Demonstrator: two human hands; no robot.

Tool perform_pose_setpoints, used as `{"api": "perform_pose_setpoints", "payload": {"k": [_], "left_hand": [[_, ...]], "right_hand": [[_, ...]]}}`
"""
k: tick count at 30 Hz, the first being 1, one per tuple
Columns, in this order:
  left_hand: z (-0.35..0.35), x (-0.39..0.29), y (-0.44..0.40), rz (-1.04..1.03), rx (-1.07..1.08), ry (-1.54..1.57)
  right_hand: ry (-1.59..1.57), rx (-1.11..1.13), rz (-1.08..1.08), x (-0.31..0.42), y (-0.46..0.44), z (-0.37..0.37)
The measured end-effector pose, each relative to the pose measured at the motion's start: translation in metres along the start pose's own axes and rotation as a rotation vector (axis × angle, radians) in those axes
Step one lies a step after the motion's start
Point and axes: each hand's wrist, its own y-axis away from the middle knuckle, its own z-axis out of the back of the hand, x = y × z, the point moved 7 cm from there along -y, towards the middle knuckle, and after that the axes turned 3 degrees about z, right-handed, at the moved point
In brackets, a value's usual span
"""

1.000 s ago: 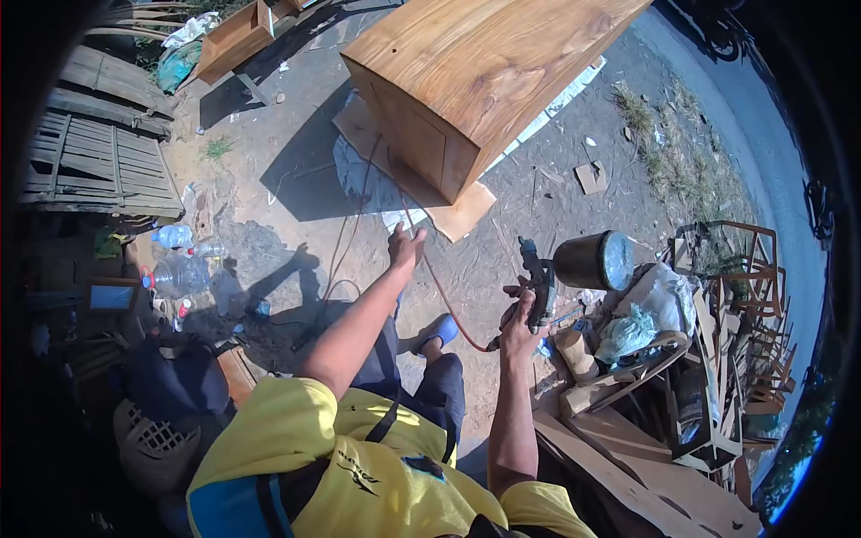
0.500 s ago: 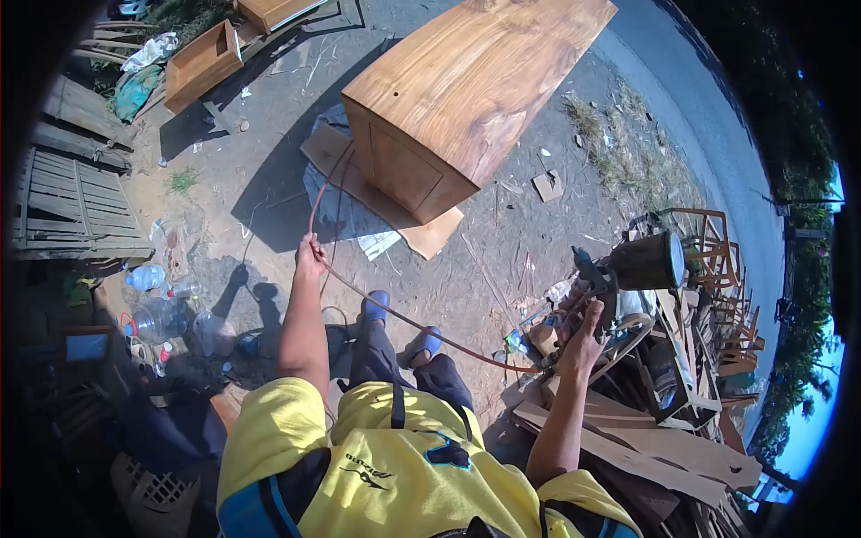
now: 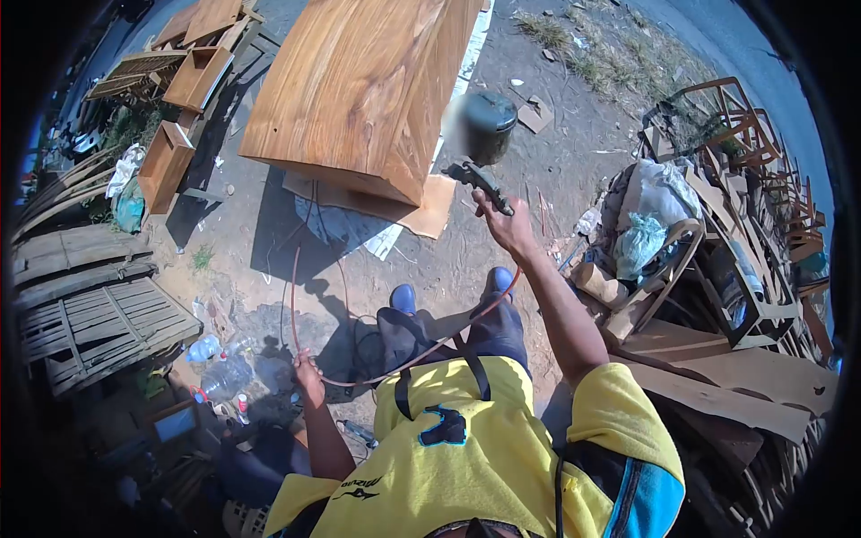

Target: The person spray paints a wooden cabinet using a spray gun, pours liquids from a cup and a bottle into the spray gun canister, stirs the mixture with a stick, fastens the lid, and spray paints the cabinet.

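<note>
with the right grip (image 3: 508, 229) curled round the spray gun (image 3: 484, 186) at one o'clock, cup (image 3: 491, 127) beyond; with the left grip (image 3: 308, 375) closed lightly on the red hose (image 3: 442, 342) at eight — probably to manage slack near the wooden cabinet (image 3: 359, 90), set at eleven on cardboard (image 3: 435, 208), likely against dirt (image 3: 448, 278).

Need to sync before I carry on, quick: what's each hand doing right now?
Left hand: closed on the hose.
Right hand: closed around the spray gun.
</note>
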Motion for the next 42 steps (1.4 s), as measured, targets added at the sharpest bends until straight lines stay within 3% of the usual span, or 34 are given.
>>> {"api": "perform_pose_setpoints", "payload": {"k": [2,6,13,17,21,28,30,35,37,42], "left_hand": [[0.014,0.029,0.03,0.036,0.027,-0.012],[0.016,0.074,0.129,0.135,-0.199,-0.104],[-0.014,0.105,0.216,0.173,-0.199,-0.089],[-0.02,0.107,0.224,0.156,-0.177,-0.104],[-0.023,0.105,0.234,0.169,-0.215,-0.195],[-0.036,0.126,0.243,0.173,-0.18,-0.199],[-0.048,0.147,0.247,0.2,-0.183,-0.211],[-0.09,0.204,0.26,0.225,-0.192,-0.242],[-0.11,0.22,0.268,0.252,-0.173,-0.213],[-0.129,0.272,0.268,0.274,-0.091,-0.248]], "right_hand": [[-0.067,-0.108,0.093,-0.012,-0.039,0.014],[0.008,-0.247,0.219,-0.011,-0.086,0.053],[-0.106,0.219,0.128,-0.02,-0.056,0.067],[-0.112,0.094,0.319,-0.019,-0.049,0.061],[-0.106,0.082,0.262,-0.034,-0.073,0.041],[-0.023,0.102,0.154,-0.157,-0.107,-0.033],[0.053,0.16,0.024,-0.206,-0.115,-0.061],[0.063,0.16,-0.013,-0.307,-0.135,-0.125],[0.261,0.155,-0.089,-0.34,-0.142,-0.148],[0.256,0.179,-0.03,-0.349,-0.136,-0.168]]}}
